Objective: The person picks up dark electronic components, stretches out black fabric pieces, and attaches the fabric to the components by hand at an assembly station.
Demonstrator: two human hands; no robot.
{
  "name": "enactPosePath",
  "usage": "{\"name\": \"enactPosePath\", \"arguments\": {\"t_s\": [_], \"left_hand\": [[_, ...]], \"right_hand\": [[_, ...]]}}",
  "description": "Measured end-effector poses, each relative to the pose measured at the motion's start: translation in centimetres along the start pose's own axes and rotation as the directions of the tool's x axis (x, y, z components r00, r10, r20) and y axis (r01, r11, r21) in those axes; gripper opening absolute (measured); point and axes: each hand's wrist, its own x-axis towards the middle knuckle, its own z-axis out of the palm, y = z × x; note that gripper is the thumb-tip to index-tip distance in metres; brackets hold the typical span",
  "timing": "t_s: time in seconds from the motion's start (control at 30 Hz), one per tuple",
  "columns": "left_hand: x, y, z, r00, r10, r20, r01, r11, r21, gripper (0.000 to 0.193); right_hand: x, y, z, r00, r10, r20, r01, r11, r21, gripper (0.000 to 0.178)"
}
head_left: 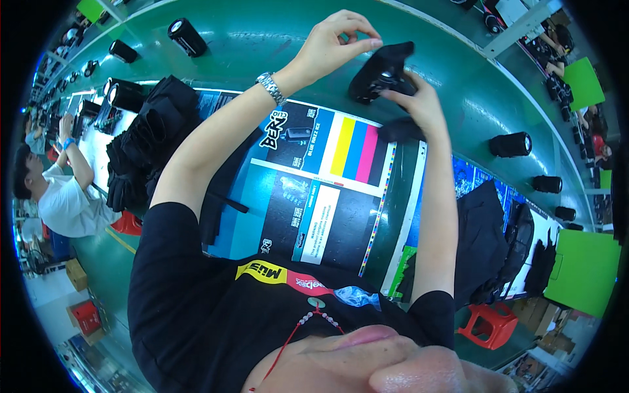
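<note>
My right hand [422,105] is wrapped round a black cloth pouch [377,72] held above the green bench. A glossy dark part shows in the pouch's middle; what it is I cannot make out. Just left of the pouch's top edge, my left hand [337,40] has thumb and fingertips pinched together. Whether a thin piece of the pouch or a cord lies in that pinch is too small to tell. A metal watch [270,88] circles my left wrist. Beneath the pouch, by my right wrist, lies another piece of black cloth [401,130].
Printed colour sheets [321,177] cover the bench before me. Black cloth pouches are heaped left [151,134] and right [481,229]. Black cylindrical speakers stand on the green bench [262,42], one far left [187,37], another right [510,145]. A co-worker [65,177] works at left.
</note>
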Motion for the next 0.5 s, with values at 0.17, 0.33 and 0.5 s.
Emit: {"name": "enactPosePath", "arguments": {"t_s": [0.17,0.33,0.5], "left_hand": [[0.9,-3.4,0.7,0.875,-0.482,-0.03,0.377,0.72,-0.582,0.039],[0.8,-0.4,10.0,0.744,-0.668,0.014,0.459,0.497,-0.736,0.053],[0.2,-1.5,10.0,0.749,-0.661,-0.041,0.368,0.467,-0.804,0.072]], "right_hand": [[1.3,-0.3,-3.5,0.965,0.243,0.102,-0.246,0.969,0.025,0.028],[8.0,6.8,2.6,0.83,0.326,-0.453,0.138,0.666,0.733,0.011],[7.7,2.3,6.0,0.855,0.437,-0.279,0.068,0.439,0.896,0.021]]}}
